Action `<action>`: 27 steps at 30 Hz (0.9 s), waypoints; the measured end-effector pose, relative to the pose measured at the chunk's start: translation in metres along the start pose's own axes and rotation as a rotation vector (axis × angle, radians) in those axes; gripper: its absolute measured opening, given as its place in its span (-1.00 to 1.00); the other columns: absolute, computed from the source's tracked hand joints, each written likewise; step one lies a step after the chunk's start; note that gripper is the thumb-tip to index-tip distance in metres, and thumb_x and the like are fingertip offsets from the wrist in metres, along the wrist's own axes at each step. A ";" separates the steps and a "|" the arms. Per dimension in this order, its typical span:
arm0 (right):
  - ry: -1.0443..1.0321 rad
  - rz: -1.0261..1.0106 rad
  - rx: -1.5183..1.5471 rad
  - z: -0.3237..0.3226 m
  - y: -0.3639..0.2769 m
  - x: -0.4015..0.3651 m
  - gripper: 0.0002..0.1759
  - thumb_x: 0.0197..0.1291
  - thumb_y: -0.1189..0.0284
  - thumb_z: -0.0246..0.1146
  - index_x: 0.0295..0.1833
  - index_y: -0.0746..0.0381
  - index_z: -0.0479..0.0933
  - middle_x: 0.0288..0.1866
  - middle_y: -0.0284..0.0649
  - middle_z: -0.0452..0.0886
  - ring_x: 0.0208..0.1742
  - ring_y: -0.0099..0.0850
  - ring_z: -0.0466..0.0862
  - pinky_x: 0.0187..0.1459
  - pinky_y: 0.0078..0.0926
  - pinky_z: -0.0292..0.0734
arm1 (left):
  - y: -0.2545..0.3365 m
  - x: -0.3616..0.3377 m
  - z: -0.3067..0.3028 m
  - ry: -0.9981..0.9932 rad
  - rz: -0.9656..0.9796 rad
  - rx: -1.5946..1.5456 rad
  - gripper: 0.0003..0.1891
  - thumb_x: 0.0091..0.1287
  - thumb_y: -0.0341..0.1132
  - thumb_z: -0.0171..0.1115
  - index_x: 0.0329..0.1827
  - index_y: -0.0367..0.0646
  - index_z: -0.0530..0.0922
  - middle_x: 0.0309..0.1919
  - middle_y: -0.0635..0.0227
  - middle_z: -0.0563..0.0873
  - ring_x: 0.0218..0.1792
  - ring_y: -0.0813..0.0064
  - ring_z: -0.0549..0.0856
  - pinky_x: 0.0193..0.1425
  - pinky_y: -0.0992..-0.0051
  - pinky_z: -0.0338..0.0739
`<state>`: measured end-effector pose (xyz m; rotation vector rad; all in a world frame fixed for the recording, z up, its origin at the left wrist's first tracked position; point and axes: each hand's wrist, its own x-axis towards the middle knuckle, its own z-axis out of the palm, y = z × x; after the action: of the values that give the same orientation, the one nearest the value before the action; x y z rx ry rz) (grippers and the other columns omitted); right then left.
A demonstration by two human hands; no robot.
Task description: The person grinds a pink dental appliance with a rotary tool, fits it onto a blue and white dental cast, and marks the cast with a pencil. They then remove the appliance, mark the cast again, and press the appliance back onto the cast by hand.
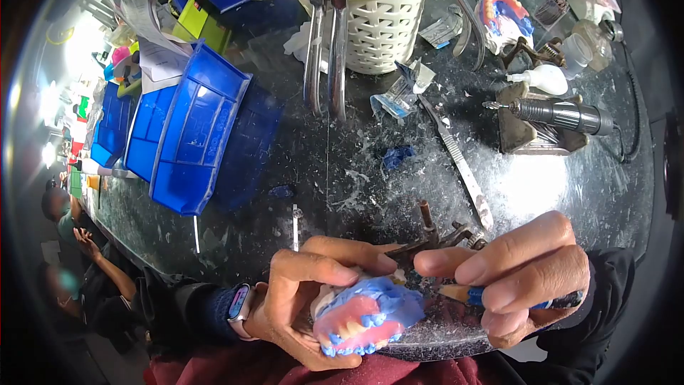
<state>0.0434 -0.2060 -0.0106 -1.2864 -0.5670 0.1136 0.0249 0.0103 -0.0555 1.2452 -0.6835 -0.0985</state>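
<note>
My left hand (292, 299) wraps round a denture model (356, 317) with a pink base, pale teeth and blue material over its top and along the tooth edges. Between the fingers and thumb of my right hand (520, 278) is a blue pencil (467, 294), its sharpened wooden tip pointing left at the model, a small gap away. A brass-coloured metal articulator (434, 237) shows just behind both hands, partly hidden by them.
A blue plastic bin (196, 128) stands left. Behind are a white basket (385, 32) of tools, pliers (328, 43) and another dental model (506, 18). A metal knife (456, 157) lies mid-table; a rotary handpiece (563, 115) rests on a holder, right. People (100, 257) sit far left.
</note>
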 end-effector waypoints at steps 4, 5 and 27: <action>-0.008 0.022 0.043 0.000 0.001 -0.001 -0.84 0.18 0.56 0.15 -0.17 0.31 0.32 -0.11 -0.07 0.37 -0.02 0.07 0.57 0.03 -0.08 0.59 | 0.000 0.001 -0.001 -0.009 -0.022 -0.012 -0.21 -0.10 -0.40 0.50 0.15 -0.24 0.15 0.06 -0.20 0.35 0.11 0.00 0.49 0.13 0.15 0.49; -0.015 0.019 0.056 0.000 0.002 -0.001 -0.84 0.17 0.56 0.16 -0.17 0.31 0.33 -0.11 -0.07 0.38 -0.02 0.08 0.56 0.03 -0.06 0.59 | 0.003 0.003 -0.002 -0.017 -0.029 0.005 -0.21 -0.10 -0.39 0.50 0.15 -0.25 0.15 0.05 -0.20 0.35 0.11 0.00 0.49 0.13 0.15 0.49; 0.069 0.176 -0.150 -0.011 0.019 0.015 -0.74 0.29 0.33 0.07 -0.12 0.33 0.29 -0.26 -0.01 0.42 -0.35 -0.22 0.66 -0.23 -0.26 0.69 | 0.010 -0.005 0.013 0.375 -0.462 -0.414 -0.07 -0.07 -0.13 0.42 0.24 -0.32 0.00 0.06 -0.04 0.39 0.13 0.08 0.44 0.16 0.03 0.40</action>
<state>0.0658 -0.2037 -0.0249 -1.4797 -0.4080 0.1743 0.0114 0.0054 -0.0468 0.9621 -0.0335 -0.3600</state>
